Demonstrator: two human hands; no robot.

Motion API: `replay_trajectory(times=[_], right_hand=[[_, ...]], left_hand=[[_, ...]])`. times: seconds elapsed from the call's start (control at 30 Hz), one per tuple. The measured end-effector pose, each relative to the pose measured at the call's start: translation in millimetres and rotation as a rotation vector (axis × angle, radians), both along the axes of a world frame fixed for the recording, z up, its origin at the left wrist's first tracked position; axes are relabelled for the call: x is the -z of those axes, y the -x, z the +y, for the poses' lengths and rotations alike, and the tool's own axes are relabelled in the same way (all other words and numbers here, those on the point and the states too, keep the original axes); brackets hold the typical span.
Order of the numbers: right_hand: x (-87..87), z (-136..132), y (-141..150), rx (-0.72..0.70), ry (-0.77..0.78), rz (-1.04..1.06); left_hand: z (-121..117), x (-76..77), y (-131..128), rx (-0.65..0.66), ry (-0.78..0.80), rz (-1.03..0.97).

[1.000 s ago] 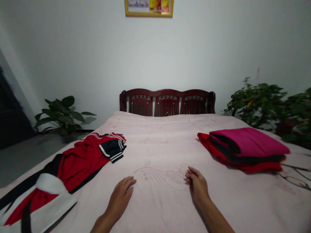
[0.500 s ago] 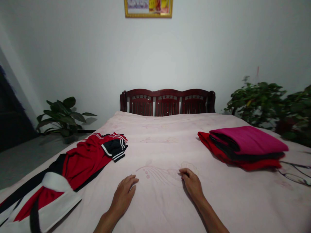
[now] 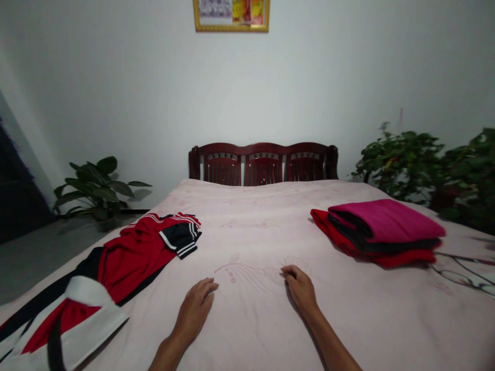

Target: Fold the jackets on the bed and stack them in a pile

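My left hand (image 3: 194, 308) lies flat, palm down, on the pale pink bedsheet (image 3: 255, 330), fingers stretched and holding nothing. My right hand (image 3: 299, 288) rests on the sheet a little to the right, fingers curled down onto the fabric near an embroidered flower pattern (image 3: 251, 270); nothing shows inside them. An unfolded red, black and white jacket (image 3: 116, 263) lies spread at the left of the bed, well apart from my left hand. A folded stack of magenta, black and red clothes (image 3: 381, 232) sits at the right, beyond my right hand.
A dark wooden headboard (image 3: 263, 164) stands at the far end against a white wall. Potted plants stand on the floor at left (image 3: 96, 185) and at right (image 3: 417, 159). A framed picture (image 3: 231, 14) hangs above. Grey floor (image 3: 34, 252) shows left of the bed.
My right hand has slid left across the sheet, nearer to my left hand, which has kept its place. The view has shifted slightly.
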State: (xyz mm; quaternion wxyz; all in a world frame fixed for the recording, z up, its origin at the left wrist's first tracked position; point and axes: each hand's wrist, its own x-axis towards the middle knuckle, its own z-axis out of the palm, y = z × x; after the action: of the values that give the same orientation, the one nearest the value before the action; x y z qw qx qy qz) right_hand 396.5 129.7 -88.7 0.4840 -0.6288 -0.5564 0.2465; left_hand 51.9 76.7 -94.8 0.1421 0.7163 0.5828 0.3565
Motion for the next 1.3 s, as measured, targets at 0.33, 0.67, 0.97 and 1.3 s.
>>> replay_trajectory(times=[0.33,0.67,0.97,1.3], right_hand=[[-2.4,-1.5,0.0,-0.013,0.000,0.018],[-4.5,-2.1,0.1,-0.025,0.022,0.015],[-3.8,-3.1,-0.1,-0.022,-0.016,0.020],[-2.1,-3.0,-0.3,-0.036,0.030,-0.007]], left_hand=[[-1.3,-1.7,-0.1,0.002,0.009,-0.013],[-1.2,-3.4,-0.6,0.002,0.028,-0.011],[-2.0,-3.2,-0.4,-0.012,0.019,0.015],[-1.9,-0.7,0.9,-0.013,0.005,0.014]])
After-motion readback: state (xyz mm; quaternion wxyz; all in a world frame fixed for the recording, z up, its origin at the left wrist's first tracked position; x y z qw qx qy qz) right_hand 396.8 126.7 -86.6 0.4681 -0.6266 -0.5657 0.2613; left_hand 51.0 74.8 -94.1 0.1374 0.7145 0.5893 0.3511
